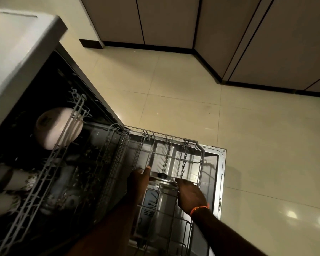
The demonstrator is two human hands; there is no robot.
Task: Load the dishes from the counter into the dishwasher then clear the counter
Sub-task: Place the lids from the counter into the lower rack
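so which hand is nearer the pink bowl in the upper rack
Left. The left hand is on the steel lid's left edge, the side toward the pink bowl; the right hand grips its right edge.

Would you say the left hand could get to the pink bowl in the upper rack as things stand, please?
Probably yes. The left hand is busy on the steel lid in the lower rack; once free, the pink bowl sits exposed in the pulled-out upper rack, open above.

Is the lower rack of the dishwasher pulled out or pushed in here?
Pulled out. The lower rack sits over the dropped door, clear of the tub, with both hands setting a lidded pot in it.
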